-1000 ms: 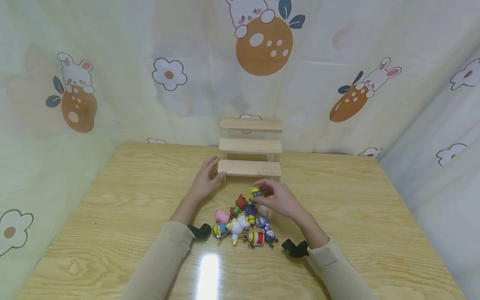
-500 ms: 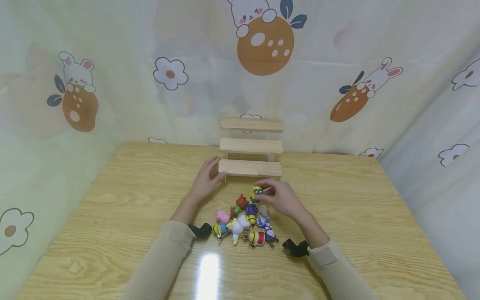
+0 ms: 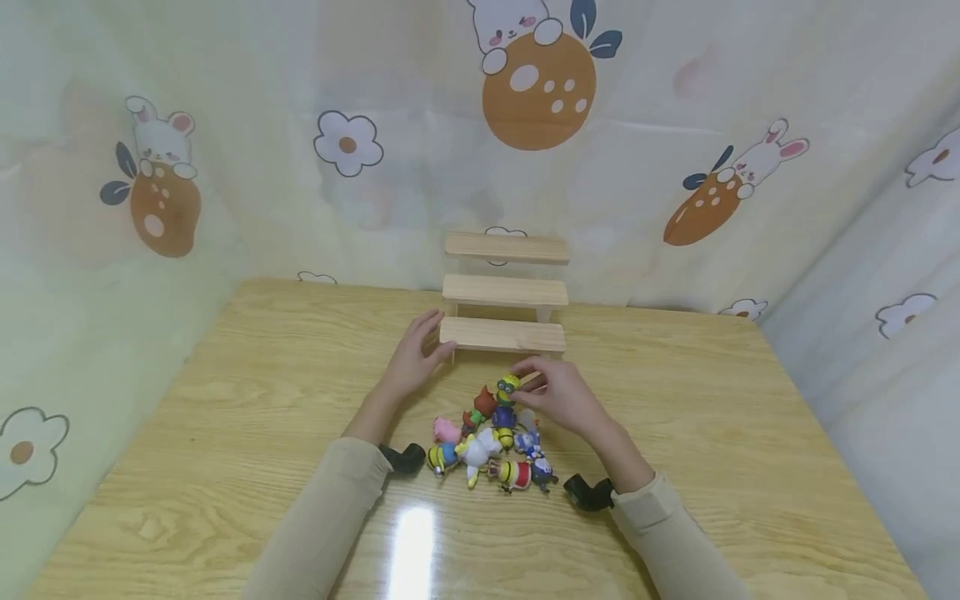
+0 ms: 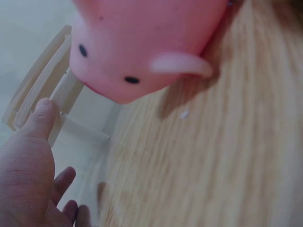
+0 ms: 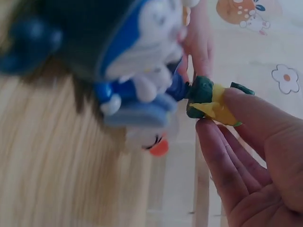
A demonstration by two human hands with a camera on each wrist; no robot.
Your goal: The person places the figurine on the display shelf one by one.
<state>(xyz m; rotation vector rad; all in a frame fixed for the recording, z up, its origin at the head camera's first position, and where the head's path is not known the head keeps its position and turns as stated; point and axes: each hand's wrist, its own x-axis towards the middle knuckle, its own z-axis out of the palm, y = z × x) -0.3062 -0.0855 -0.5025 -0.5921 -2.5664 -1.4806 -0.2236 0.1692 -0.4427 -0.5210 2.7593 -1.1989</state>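
Observation:
My right hand point(image 3: 561, 396) pinches a small yellow and green Minion figurine point(image 3: 507, 388) between thumb and fingers, just above the far end of a pile of toys. In the right wrist view the figurine point(image 5: 218, 105) lies sideways between thumb and fingertips. My left hand point(image 3: 415, 358) is beside the left end of a three-step wooden display shelf point(image 3: 501, 335), fingers extended and thumb near the lowest step. Whether it touches the shelf I cannot tell. A pink pig figurine point(image 4: 142, 47) looms in front of the left wrist camera.
The pile has a white and yellow figure point(image 3: 476, 452), a red-caped figure point(image 3: 514, 475), a blue-overalled Minion point(image 3: 442, 457), a brown-headed figure point(image 3: 484, 403) and several others. It lies on the wooden table point(image 3: 247, 467) between my forearms. A patterned curtain point(image 3: 405, 200) hangs behind the shelf.
The held Minion figurine has shifted slightly and turned, its goggles now facing more to the left. My left hand stays by the shelf. The whole head view has moved a little.

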